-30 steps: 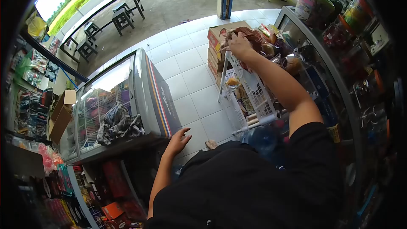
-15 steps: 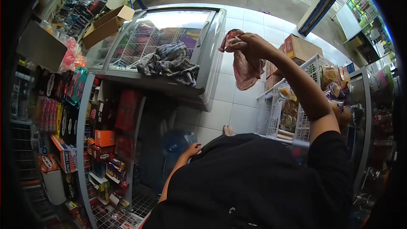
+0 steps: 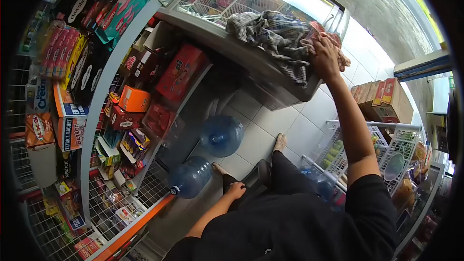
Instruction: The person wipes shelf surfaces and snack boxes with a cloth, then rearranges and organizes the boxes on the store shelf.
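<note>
My right hand (image 3: 327, 59) is on a pink checked cloth (image 3: 344, 62) at the right end of the chest freezer's front edge, its fingers closed over the bunched fabric. Right beside it, touching, a grey-and-blue plaid cloth (image 3: 278, 34) lies crumpled on the freezer (image 3: 280, 88) and hangs over its front. Down by my leg, my left hand (image 3: 236, 191) rests near my dark trousers with nothing visible in it; its fingers look loosely extended.
Two large blue water jugs, one upper (image 3: 222, 135) and one lower (image 3: 191, 178), lie on the floor by the shelf (image 3: 94, 116) of boxed snacks at left. White baskets (image 3: 333, 152) of packaged food stand at right, with cardboard boxes (image 3: 389, 100) behind them.
My right hand has lowered the pink checked cloth from the air onto the freezer edge beside the plaid cloth. The view has tilted down and left, showing my feet and both jugs.
</note>
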Demonstrator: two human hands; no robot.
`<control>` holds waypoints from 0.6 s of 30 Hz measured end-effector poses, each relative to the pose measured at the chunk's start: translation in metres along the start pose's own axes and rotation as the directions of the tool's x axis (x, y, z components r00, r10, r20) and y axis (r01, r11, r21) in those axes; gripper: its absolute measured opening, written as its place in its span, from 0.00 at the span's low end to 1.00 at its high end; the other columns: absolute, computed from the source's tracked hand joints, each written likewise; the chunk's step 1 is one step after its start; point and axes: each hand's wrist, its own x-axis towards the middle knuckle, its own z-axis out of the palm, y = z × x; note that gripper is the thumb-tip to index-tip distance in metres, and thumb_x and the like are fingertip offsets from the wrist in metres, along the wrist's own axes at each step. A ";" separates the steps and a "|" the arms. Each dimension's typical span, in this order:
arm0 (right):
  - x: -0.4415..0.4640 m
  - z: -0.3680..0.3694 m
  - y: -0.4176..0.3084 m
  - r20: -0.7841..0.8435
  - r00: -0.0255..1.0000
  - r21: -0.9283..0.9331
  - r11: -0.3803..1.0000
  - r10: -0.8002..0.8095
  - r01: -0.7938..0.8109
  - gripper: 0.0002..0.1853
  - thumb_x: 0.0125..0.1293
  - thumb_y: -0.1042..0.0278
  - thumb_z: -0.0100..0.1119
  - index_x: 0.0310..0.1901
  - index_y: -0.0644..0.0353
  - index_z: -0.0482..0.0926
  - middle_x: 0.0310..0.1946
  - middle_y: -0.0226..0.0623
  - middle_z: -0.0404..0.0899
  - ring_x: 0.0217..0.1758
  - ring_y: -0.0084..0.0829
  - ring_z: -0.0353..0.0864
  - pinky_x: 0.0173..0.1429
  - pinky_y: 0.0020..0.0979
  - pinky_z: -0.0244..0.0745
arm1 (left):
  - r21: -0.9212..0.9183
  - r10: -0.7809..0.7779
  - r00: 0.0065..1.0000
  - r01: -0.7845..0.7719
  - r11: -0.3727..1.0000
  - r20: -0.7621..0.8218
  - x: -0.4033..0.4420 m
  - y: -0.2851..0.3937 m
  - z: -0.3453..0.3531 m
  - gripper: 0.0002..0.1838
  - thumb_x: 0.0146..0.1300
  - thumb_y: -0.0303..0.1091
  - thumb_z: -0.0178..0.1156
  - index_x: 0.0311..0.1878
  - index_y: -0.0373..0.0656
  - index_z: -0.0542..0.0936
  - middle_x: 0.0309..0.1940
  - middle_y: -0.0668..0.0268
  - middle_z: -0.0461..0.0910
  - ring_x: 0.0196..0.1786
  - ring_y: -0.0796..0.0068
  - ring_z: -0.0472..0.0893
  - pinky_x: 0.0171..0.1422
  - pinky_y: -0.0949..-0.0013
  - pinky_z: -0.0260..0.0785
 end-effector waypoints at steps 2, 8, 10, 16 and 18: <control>0.004 -0.005 -0.002 0.040 0.984 0.236 0.955 0.173 -0.177 0.16 0.63 0.58 0.48 0.45 0.57 0.77 0.43 0.39 0.77 0.46 0.36 0.75 0.49 0.35 0.66 | -0.001 0.025 0.995 -0.025 1.000 0.101 0.006 -0.020 0.001 0.18 0.53 0.43 0.56 0.46 0.46 0.77 0.46 0.56 0.75 0.52 0.54 0.72 0.57 0.56 0.62; 0.020 -0.063 0.085 -0.251 0.831 0.339 0.849 0.497 -0.406 0.14 0.59 0.60 0.59 0.40 0.62 0.80 0.37 0.35 0.81 0.38 0.26 0.79 0.44 0.25 0.71 | -0.070 0.498 0.771 -0.567 0.821 -0.397 0.045 0.083 -0.084 0.16 0.51 0.35 0.61 0.44 0.46 0.77 0.44 0.60 0.75 0.51 0.59 0.73 0.55 0.59 0.64; 0.032 -0.060 0.109 -0.346 0.910 0.068 0.974 0.228 -0.218 0.14 0.58 0.62 0.59 0.42 0.61 0.78 0.39 0.39 0.80 0.42 0.32 0.79 0.47 0.29 0.72 | 0.087 0.649 0.538 -0.730 0.677 -0.539 0.045 0.174 -0.169 0.15 0.48 0.34 0.62 0.42 0.47 0.78 0.47 0.63 0.74 0.52 0.61 0.72 0.58 0.62 0.62; 0.086 0.007 0.098 0.125 0.976 0.186 0.971 -0.175 0.150 0.13 0.54 0.68 0.58 0.42 0.60 0.77 0.43 0.42 0.76 0.46 0.41 0.77 0.52 0.34 0.69 | 0.533 0.839 0.213 -0.688 0.492 -0.500 0.094 0.351 -0.301 0.23 0.47 0.48 0.64 0.49 0.57 0.76 0.55 0.68 0.70 0.64 0.60 0.60 0.67 0.40 0.36; 0.089 0.023 0.102 0.208 0.976 0.116 0.993 -0.058 0.034 0.16 0.54 0.63 0.59 0.42 0.62 0.77 0.43 0.45 0.75 0.48 0.45 0.74 0.53 0.36 0.68 | 0.627 0.834 0.322 -0.552 0.550 -0.448 0.125 0.372 -0.313 0.25 0.47 0.53 0.62 0.50 0.59 0.76 0.56 0.68 0.68 0.66 0.59 0.57 0.64 0.30 0.30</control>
